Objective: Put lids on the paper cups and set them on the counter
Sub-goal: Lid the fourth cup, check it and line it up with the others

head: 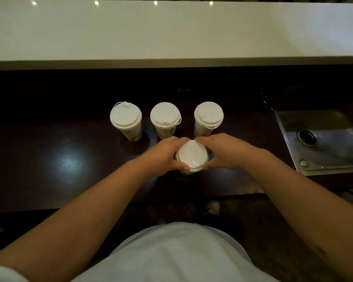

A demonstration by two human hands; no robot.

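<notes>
Paper cup (189, 169) at 6 o'clock on the dark counter (69, 159), lid (192, 154) being seated: left hand (167, 155) and right hand (222, 152) both curled round its rim, pressing. Three lidded cups (165, 119) stand in a row at 12 o'clock. Looks like the last one; once the lid snaps on, it only needs setting down.

Single head-worn view, wide-angle, aimed forward and steeply down. Wearer's torso fills the bottom edge; the dark counter (69, 159) sits close below at mid-frame, the white ledge (171, 31) across the top.
</notes>
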